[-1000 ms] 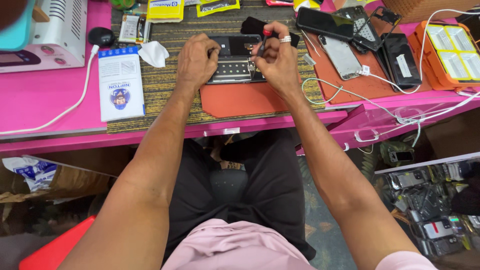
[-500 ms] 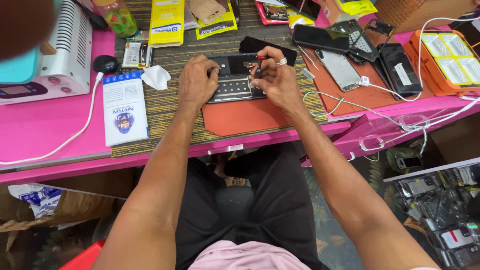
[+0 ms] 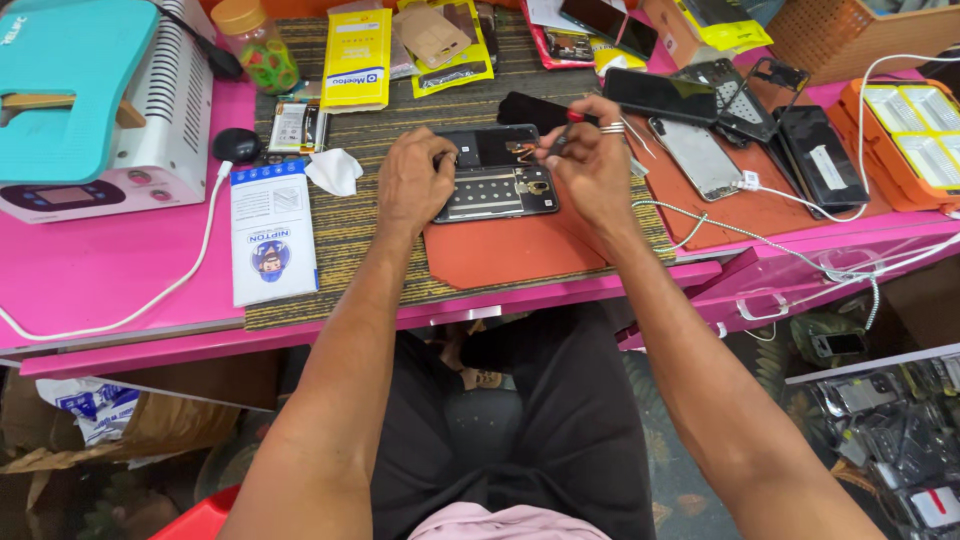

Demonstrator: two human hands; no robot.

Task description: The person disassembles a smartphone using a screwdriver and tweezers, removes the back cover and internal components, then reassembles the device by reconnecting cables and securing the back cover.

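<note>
**Two hands working on an opened phone at a pink repair worktop**

Seen from above, a person sits at a pink worktop (image 3: 120,290) with both bare forearms reaching forward. An opened phone (image 3: 497,175), its back removed and inner parts showing, lies flat on an orange-brown mat (image 3: 500,255), which rests on a striped woven mat (image 3: 350,225).

The left hand (image 3: 413,180) rests on the phone's left edge, its fingers curled around that side and touching it. The right hand (image 3: 592,165), with a ring on one finger, has its fingers pinched together on a thin red-tipped tool (image 3: 563,135), whose lower end points down at the upper right part of the phone.

Left of the phone lie a crumpled white tissue (image 3: 333,170) and a white and blue flat packet (image 3: 272,232). Further left stands a white and teal machine (image 3: 95,100) with a white cable (image 3: 170,290) running across the worktop. To the right, several dark phones and phone parts (image 3: 740,125) lie near an orange tray (image 3: 910,125). Yellow packets (image 3: 357,60) sit beyond the phone.
</note>
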